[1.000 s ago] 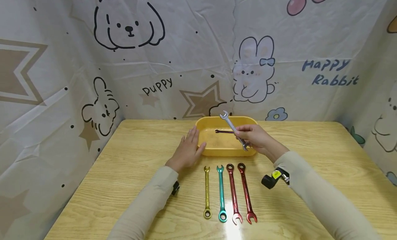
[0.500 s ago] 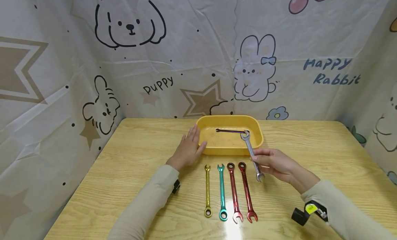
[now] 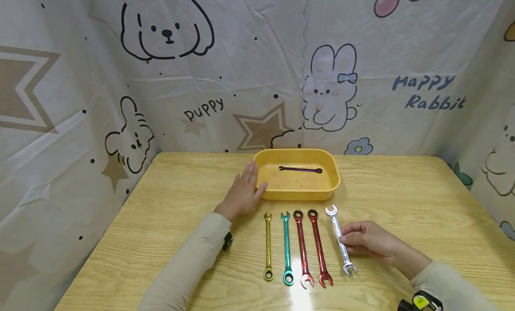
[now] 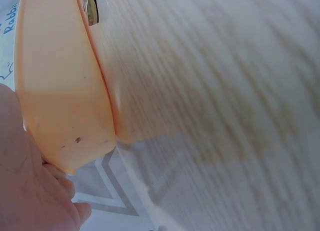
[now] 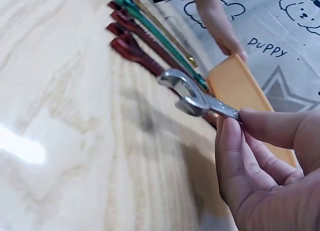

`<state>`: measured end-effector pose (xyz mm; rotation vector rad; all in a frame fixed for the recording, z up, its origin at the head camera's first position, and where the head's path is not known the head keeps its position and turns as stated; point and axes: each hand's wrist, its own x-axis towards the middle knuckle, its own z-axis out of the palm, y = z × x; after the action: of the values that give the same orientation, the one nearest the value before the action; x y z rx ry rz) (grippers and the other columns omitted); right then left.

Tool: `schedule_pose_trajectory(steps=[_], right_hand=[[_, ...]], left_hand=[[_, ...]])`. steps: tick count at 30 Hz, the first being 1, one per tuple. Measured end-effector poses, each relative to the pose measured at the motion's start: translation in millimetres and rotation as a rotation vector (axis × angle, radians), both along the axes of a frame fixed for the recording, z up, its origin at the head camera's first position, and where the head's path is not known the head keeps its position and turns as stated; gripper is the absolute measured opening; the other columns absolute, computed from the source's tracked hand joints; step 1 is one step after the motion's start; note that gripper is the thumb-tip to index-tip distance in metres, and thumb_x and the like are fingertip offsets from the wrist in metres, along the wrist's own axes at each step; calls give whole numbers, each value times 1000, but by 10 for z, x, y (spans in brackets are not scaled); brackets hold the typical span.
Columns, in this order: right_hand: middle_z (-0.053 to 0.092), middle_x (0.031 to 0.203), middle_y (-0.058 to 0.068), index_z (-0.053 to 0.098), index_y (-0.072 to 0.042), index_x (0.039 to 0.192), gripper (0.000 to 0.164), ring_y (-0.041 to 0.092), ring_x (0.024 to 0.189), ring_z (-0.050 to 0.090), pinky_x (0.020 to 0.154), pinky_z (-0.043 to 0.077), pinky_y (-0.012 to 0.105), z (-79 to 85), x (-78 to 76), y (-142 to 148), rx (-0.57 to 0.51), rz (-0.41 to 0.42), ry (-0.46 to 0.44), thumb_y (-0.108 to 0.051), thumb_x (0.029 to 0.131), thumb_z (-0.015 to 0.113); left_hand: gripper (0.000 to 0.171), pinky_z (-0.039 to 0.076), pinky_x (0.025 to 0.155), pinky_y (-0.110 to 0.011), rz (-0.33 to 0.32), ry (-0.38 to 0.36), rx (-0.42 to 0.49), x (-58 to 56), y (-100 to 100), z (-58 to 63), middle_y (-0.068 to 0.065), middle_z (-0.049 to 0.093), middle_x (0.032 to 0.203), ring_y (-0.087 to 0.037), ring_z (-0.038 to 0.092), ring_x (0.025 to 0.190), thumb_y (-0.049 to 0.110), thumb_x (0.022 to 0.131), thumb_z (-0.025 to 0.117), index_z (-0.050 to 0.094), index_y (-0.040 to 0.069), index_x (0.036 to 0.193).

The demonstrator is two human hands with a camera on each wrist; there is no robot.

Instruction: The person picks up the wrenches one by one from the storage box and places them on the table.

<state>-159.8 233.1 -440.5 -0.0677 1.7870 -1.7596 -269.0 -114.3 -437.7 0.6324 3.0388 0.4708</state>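
From my remote seat, starting at the left, I see my left hand (image 3: 241, 192) resting flat, fingers straight, against the left end of the yellow tray (image 3: 297, 194), holding nothing. On the wooden table (image 3: 169, 221) in front of the tray lies a row of wrenches: gold wrench (image 3: 268, 246), teal wrench (image 3: 287, 248), then two red wrenches (image 3: 311, 246). My right hand (image 3: 368, 241) pinches the silver wrench (image 3: 340, 239) by its shaft, setting it just right of the red pair, parallel with them; the wrist view shows its end slightly off the tabletop. I judge five wrenches are out and lined up, and one dark wrench (image 3: 301, 170) remains in the tray. On the backdrop I can read "Puppy" (image 3: 204, 111) and "Happy Rabbit" (image 3: 430, 93).
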Motion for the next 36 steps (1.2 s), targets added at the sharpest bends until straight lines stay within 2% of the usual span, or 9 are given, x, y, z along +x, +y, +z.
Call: schedule_pose_trajectory(steps=[5,15,27,36], right_hand=[[65,88,2,63,2,101,14,10,78,65,75,56,26,-66,53,-39,32,6,2,-4,89,63],[64,79,0,58,13,103,20,9,72,63,67,56,23,-94,79,-135,123,23,64,-2,89,63],[60,75,3,56,14,102,19,9,65,62,61,56,23,-94,87,-249,225,-27,88,0,90,62],[59,73,3,56,11,100,17,7,61,60,59,55,22,-69,76,-262,247,-15,76,-1,90,62]], left_hand=[[71,12,117,-50,2,-5,6,11,0,13,-12,-1,161,-29,6,148,50,103,20,7,1,153],[73,11,117,-50,-2,-17,-5,14,-1,15,-11,-4,161,-26,1,148,52,103,16,5,1,153],[74,11,117,-49,-5,-16,11,2,-13,8,-11,-5,161,-26,0,148,53,102,16,6,0,153],[73,12,117,-51,-11,-8,0,-1,-8,0,-12,-3,161,-30,5,148,52,103,16,7,-1,153]])
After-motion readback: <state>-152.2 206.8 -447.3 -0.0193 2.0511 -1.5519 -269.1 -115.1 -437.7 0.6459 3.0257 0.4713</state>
